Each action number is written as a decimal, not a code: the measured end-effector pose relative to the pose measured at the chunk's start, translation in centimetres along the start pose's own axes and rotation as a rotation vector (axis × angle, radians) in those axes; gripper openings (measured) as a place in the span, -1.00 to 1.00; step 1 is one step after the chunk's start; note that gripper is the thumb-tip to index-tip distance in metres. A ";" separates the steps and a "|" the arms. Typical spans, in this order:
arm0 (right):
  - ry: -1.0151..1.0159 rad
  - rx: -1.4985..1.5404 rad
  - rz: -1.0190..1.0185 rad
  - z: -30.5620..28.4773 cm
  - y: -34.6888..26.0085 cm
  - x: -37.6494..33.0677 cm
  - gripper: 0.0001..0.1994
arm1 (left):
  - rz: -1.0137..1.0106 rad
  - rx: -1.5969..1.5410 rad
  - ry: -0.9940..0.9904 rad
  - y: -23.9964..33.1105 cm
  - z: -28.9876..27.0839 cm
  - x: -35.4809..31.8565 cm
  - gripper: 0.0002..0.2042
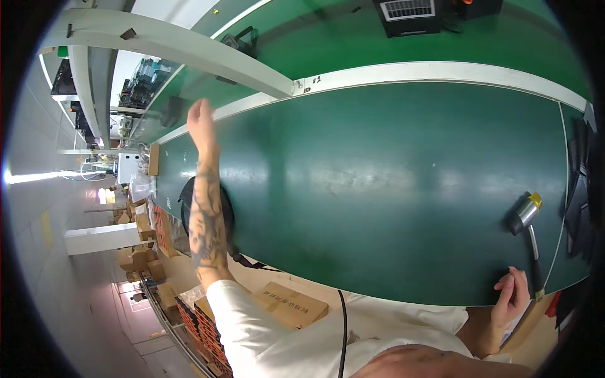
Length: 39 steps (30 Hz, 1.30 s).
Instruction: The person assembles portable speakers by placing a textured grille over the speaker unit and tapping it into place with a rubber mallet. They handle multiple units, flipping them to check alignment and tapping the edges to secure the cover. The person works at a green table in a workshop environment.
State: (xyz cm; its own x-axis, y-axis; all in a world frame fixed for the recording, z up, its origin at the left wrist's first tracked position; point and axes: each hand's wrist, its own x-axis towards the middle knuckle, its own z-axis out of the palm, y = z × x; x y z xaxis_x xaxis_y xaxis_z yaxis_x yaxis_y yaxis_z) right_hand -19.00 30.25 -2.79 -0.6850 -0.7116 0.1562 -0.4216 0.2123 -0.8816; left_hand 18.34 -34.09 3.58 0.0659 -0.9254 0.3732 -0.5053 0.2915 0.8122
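Note:
My left hand (201, 125) is raised at the far left, over the table's white back rail, with its fingers curled in. Whatever it holds, if anything, is hidden. Below its forearm lies a black bag-like thing (227, 214) with a strap, partly covered by the arm. At the near right edge of the green table (378, 170), my right hand (512, 296) has loosely bent fingers and nothing visible in it. Just beside that hand is a mallet (524, 215) with a silver head, one yellow face and one black face; its handle points toward the near edge.
A white post and beam (183, 47) rise at the back left. Behind the rail, a black device with a pale ribbed panel (408, 9) stands on a green surface. Dark folded pieces (578, 189) lie at the right end. A cardboard box (290, 303) sits below the near edge.

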 end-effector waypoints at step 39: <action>0.373 -0.158 -0.140 -11.9 -0.5 5.7 -0.78 | 1.047 0.273 -0.372 15.9 -9.2 -29.9 -0.54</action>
State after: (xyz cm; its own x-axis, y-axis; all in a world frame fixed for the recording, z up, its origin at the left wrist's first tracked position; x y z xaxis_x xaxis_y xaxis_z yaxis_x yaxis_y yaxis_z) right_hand -29.74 34.05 3.81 -0.7707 -0.4557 0.4453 -0.5914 0.2517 -0.7661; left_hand 16.24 0.46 9.45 -0.7334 -0.2872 0.6162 -0.3351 0.9413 0.0400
